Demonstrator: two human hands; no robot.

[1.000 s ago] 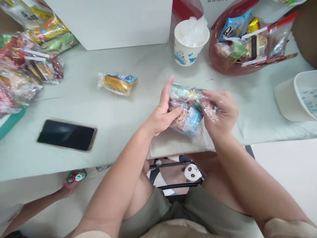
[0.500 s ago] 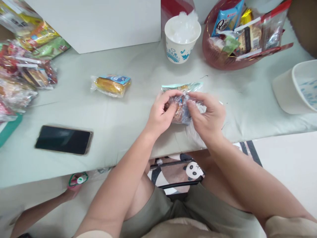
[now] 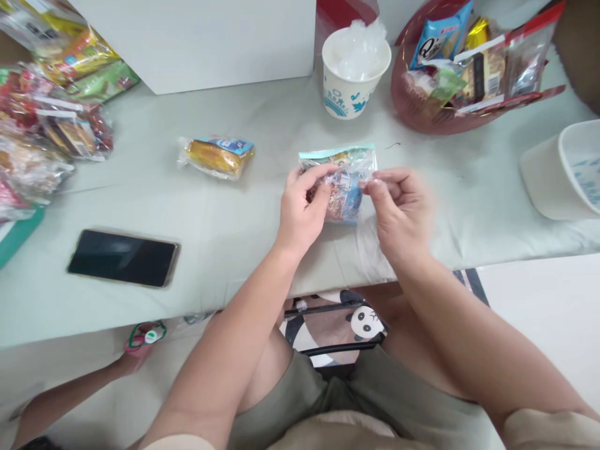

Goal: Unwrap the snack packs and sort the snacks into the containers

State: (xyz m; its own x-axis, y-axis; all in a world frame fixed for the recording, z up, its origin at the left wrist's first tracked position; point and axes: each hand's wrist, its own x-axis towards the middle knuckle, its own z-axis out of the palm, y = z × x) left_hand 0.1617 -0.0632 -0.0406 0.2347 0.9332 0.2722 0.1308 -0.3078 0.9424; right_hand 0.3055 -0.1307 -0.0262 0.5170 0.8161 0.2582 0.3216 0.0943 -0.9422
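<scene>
Between my hands is a small clear snack packet [image 3: 347,194] with blue print and brown food inside. Beneath it lies another packet with a pale green top edge [image 3: 337,152]. My left hand [image 3: 304,203] grips the snack packet's left side between thumb and fingers. At its right edge, my right hand [image 3: 403,209] pinches the clear wrapper with thumb and forefinger; the outer side of that hand is slightly blurred. Some crumpled clear plastic [image 3: 372,247] lies under my right wrist. A wrapped yellow cake [image 3: 218,156] rests apart, to the left.
A black phone [image 3: 124,257] lies at left, with heaped snack packets [image 3: 70,125] behind it. A white box [image 3: 201,44], a paper cup [image 3: 349,94] stuffed with plastic, and a red basket [image 3: 407,112] of snacks line the back. Another white tub [image 3: 544,169] stands right.
My right hand has moved slightly right, drawing the wrapper's edge away from my left hand. The packet appears flatter, with more of its blue print showing. The view has shifted slightly.
</scene>
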